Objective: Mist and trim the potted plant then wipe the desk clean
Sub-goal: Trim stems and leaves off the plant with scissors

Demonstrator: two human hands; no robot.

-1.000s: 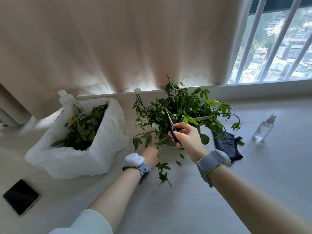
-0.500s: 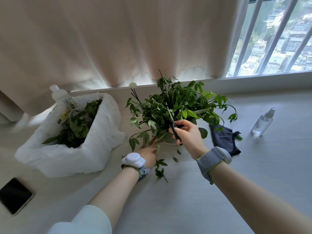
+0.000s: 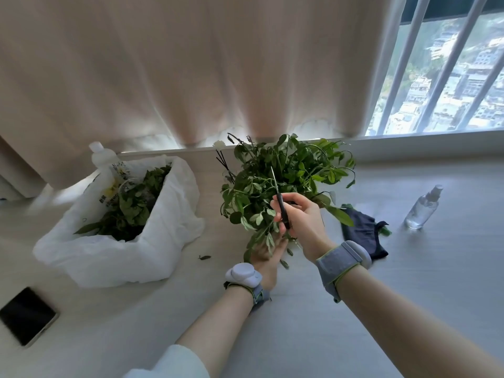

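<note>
A leafy green potted plant (image 3: 294, 170) stands at the middle of the pale desk (image 3: 354, 309), its pot hidden by foliage and hands. My right hand (image 3: 302, 216) grips black-handled scissors (image 3: 281, 205), the blades pointing up into the leaves. My left hand (image 3: 266, 255) is below it, holding a drooping leafy sprig (image 3: 259, 227) at the plant's front. A clear spray bottle (image 3: 422, 208) stands to the right. A dark cloth (image 3: 362, 230) lies between plant and bottle.
A white plastic bag (image 3: 117, 249) with cut leaves sits at the left, a white bottle (image 3: 103, 156) behind it. A black phone (image 3: 27, 315) lies at the front left. Loose leaf bits (image 3: 204, 257) lie on the desk. Curtain and window sill run behind.
My left hand has risen from the desk and taken hold of a hanging sprig. The scissors have lifted and tilted more upright. The cut sprig that lay by my left wrist is out of sight.
</note>
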